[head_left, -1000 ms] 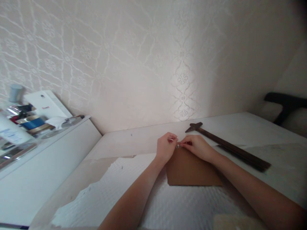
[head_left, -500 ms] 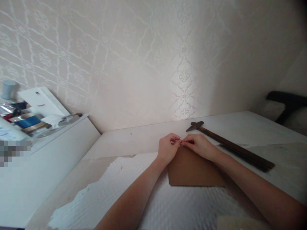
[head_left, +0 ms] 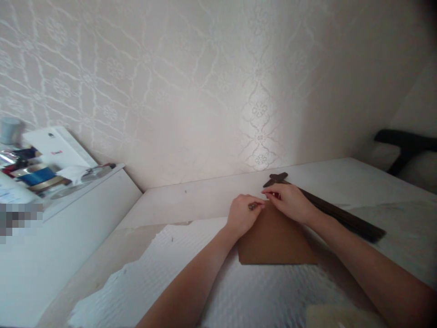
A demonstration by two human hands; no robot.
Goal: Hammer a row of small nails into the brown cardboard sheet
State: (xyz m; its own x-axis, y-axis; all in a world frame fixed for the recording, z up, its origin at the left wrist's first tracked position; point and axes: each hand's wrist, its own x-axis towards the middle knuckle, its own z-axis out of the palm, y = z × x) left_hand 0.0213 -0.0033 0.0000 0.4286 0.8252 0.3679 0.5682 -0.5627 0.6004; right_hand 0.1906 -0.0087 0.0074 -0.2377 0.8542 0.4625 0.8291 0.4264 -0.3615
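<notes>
Pale wallpaper [head_left: 191,91] with a raised lattice and flower pattern fills the background, and below it a white table [head_left: 191,200] runs to the corner. On the table lies a white textured sheet [head_left: 239,291], and on that a flat brown piece of cardboard [head_left: 276,241], its far end narrowing toward the wall. Both hands meet at this far end. The left hand [head_left: 243,216] rests on the cardboard's left edge with its fingers curled in, thumb and forefinger pinching a small metal piece [head_left: 252,206] that is too small to identify. The right hand [head_left: 290,204] lies just beside it, palm down over the cardboard's top, its fingertips drawn close together near the metal piece; whether they grip anything cannot be told. Behind the right hand a hammer [head_left: 341,216] with a long dark handle lies on the table, its head toward the wall. At the left stands a white shelf [head_left: 68,200] crowded with small items, among them a blue roll [head_left: 37,175]. A dark chair back [head_left: 406,143] shows at the far right.
</notes>
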